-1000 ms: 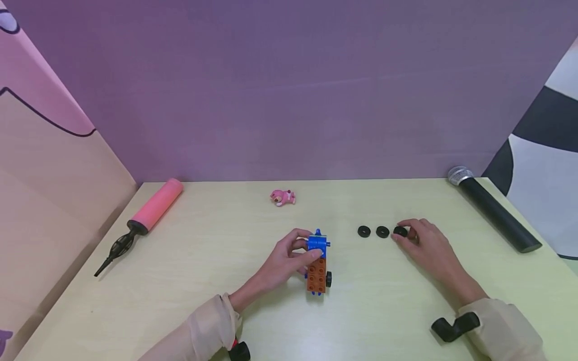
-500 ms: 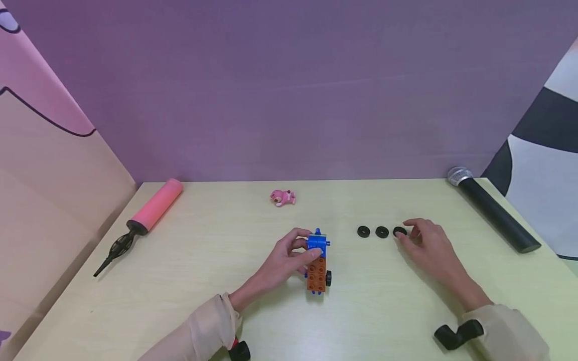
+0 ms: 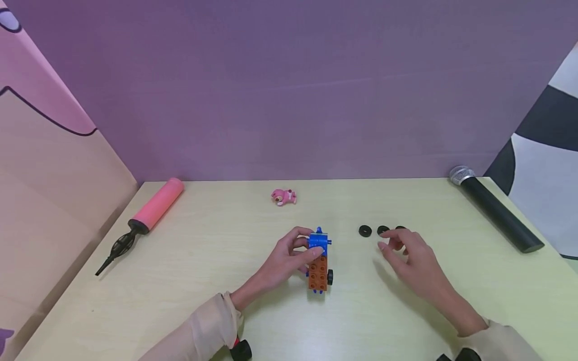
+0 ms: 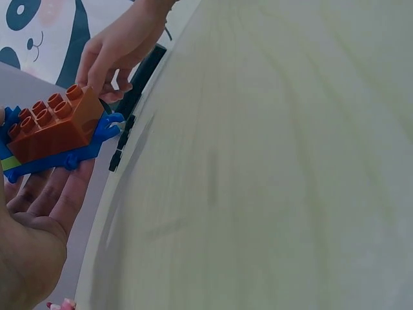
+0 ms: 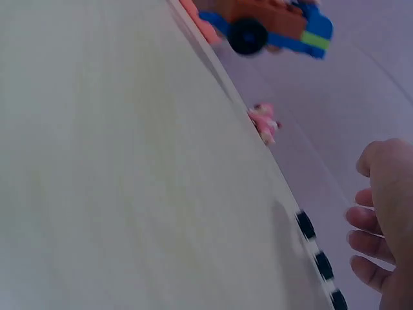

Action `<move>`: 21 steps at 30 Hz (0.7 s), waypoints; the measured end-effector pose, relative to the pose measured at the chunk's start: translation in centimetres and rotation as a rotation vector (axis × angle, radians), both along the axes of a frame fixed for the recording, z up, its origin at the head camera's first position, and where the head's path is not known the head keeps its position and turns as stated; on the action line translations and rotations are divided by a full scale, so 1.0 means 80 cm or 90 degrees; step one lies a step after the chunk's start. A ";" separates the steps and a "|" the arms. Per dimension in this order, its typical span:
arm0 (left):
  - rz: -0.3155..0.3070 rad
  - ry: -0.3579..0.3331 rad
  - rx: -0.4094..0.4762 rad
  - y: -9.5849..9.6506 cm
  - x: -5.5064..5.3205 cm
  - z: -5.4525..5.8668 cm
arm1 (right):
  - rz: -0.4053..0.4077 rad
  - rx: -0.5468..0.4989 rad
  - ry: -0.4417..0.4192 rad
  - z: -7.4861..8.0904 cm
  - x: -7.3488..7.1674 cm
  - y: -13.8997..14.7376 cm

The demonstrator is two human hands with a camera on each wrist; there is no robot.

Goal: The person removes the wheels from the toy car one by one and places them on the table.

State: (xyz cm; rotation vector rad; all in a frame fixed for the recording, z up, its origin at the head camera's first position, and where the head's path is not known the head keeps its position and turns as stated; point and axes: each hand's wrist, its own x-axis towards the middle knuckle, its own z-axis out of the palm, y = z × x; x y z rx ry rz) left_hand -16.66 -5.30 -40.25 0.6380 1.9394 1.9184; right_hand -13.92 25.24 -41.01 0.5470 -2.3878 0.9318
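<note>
My left hand [image 3: 284,263] grips a toy building-block car [image 3: 318,273] over the table, thumb on top of it. The car has a blue base and an orange-brown studded brick [image 4: 58,123]; one black wheel [image 5: 248,35] is fitted on its right side. Three loose black wheels lie in a row at the right: a left one [image 3: 365,230], a middle one [image 3: 383,230] and a third partly hidden behind my right hand [image 3: 413,260]. That hand hovers just on the near side of the row, thumb and index finger apart with nothing between them.
A small pink bear figure [image 3: 284,197] lies toward the back of the table [image 3: 226,225]. At the left is a pink hand pump [image 3: 158,205] with a black nozzle, and a black microphone [image 3: 501,215] lies along the right edge. A purple wall [image 3: 289,90] stands behind.
My right hand has released the third wheel, leaving it on the table, and moved left and nearer. The left hand and the toy car have stayed in place.
</note>
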 end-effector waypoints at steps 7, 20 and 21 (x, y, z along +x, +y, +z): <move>0.000 -0.002 0.004 0.001 -0.001 0.001 | 0.061 -0.020 -0.019 -0.003 0.020 -0.045; -0.009 0.001 0.011 0.003 -0.002 -0.001 | 0.184 -0.127 -0.206 -0.010 0.044 -0.088; -0.011 0.001 0.013 0.003 -0.001 -0.002 | 0.196 -0.132 -0.210 -0.011 0.045 -0.090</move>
